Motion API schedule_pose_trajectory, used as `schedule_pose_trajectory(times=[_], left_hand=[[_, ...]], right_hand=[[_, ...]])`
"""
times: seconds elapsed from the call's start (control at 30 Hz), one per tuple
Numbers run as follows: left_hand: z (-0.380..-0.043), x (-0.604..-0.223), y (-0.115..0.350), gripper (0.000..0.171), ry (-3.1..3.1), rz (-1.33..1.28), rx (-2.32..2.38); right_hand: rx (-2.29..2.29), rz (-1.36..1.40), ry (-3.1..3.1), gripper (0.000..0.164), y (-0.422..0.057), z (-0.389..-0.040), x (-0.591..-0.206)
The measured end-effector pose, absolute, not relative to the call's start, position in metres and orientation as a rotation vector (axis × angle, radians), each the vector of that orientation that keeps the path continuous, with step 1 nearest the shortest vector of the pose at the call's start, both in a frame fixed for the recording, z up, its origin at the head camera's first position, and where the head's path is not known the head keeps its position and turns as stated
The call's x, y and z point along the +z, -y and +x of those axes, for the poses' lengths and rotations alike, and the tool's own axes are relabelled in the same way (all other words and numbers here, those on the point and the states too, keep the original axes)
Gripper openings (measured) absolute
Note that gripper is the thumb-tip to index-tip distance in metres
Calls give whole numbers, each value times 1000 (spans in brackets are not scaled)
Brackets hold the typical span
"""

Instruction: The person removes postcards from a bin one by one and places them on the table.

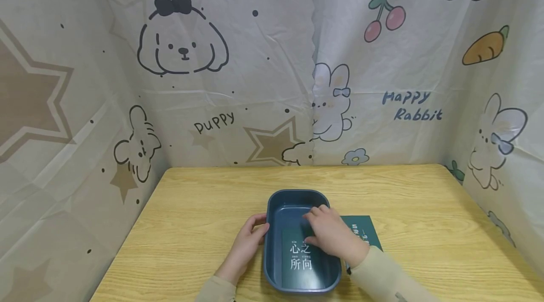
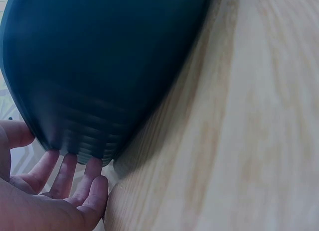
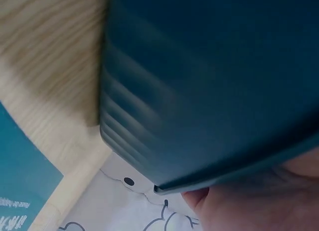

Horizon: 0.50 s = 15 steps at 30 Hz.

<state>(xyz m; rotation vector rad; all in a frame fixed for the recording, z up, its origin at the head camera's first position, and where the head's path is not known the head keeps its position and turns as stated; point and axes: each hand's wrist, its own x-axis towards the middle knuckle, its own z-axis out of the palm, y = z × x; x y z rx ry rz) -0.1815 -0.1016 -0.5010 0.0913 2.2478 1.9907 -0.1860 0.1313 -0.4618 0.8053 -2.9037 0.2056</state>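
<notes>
A dark blue rectangular box [image 1: 297,194] with rounded corners stands open-topped on the table. Flat inside it lies a dark green booklet [image 1: 297,276] with white Chinese characters, its right part hidden under my right hand. My left hand [image 1: 251,235] rests against the box's left side; in the left wrist view its fingertips touch the outer wall [image 2: 109,57]. Over the right rim reaches my right hand [image 1: 329,231], thumb and fingers apart above the booklet, with nothing seen between them. The right wrist view shows the box's outer wall [image 3: 209,91], while most of that hand is hidden.
A second green booklet [image 1: 361,224] with white characters lies on the table right of the box, partly under my right forearm. Beside it shows the dark tip of a slim object [image 1: 348,270]. Printed cloth [image 1: 263,33] hangs around the wooden table [image 1: 204,198].
</notes>
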Motion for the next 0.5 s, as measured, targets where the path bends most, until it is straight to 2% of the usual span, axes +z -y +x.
schedule_pose_trajectory(times=[0.17,0.5], left_hand=[[-182,-501,101,42,-2244,91,1992],[-183,-501,101,42,-2253,90,1983]], right_hand=[[145,809,2930,63,-130,-187,-467],[76,796,2976,65,-129,-185,-468]])
